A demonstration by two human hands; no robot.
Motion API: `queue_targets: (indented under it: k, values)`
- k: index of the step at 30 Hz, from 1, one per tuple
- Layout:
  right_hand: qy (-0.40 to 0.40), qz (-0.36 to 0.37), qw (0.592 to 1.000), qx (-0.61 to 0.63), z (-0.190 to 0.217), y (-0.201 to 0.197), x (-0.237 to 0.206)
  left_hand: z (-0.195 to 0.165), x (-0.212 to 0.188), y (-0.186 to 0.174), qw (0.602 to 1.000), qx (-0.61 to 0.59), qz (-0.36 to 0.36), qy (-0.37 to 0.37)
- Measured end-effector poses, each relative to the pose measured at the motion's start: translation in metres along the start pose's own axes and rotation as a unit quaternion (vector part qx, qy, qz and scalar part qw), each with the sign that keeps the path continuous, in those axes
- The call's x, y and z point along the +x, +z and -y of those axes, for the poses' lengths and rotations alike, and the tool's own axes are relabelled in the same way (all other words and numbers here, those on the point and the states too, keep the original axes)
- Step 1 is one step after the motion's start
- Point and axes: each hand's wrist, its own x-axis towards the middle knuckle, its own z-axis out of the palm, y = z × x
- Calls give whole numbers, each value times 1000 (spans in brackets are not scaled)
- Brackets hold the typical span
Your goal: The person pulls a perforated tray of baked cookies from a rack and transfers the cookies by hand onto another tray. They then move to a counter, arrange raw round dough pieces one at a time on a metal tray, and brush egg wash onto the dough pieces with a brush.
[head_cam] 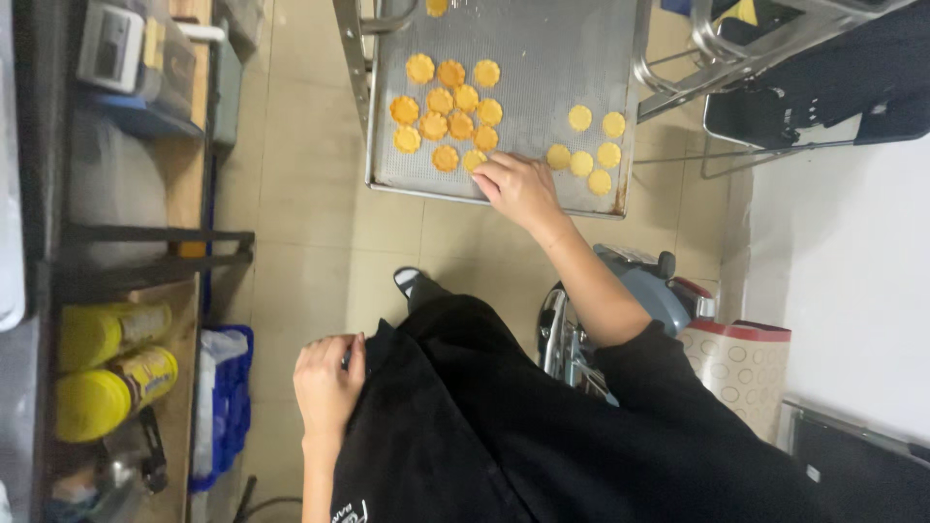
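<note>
Right hand fingers one of sixteen biscuits; left hand grips apron.

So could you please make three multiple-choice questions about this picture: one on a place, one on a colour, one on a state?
1. Where is the right hand?
A. On the metal tray, at the cookies
B. On the shelf
C. On the floor

2. What colour are the two jars on the shelf?
A. Blue
B. Yellow
C. Black

3. How is the left hand?
A. Spread flat on the tray
B. Holding a jar
C. Closed on the edge of the black garment

Answers:
1 A: the right hand lies on the metal tray, its fingertips at the cookies.
2 B: both jars show yellow lids and bodies.
3 C: the left hand curls its fingers over the black garment.
</note>
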Motion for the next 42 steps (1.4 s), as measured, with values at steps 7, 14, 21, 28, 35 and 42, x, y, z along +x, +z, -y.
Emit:
queue_targets:
  k: [7,14,21,28,35,42]
  values:
    - [40,-108,985,126,38,-59,18,9,7,-7,1000,3,17,10]
    - [-102,-273,946,-143,31,-181,99,5,16,-4,998,-5,14,53]
    - [-145,-254,945,-146,23,-187,123,-1,17,-8,998,-22,-38,53]
    - [-84,-89,985,-120,11,-76,31,12,3,-12,1000,4,-18,-16]
    - [-65,-1,997,-49,3,-17,-7,8,1,-7,1000,-14,-6,1]
    - [59,14,997,54,39,-9,-28,21,-18,-19,1000,-18,-19,-10]
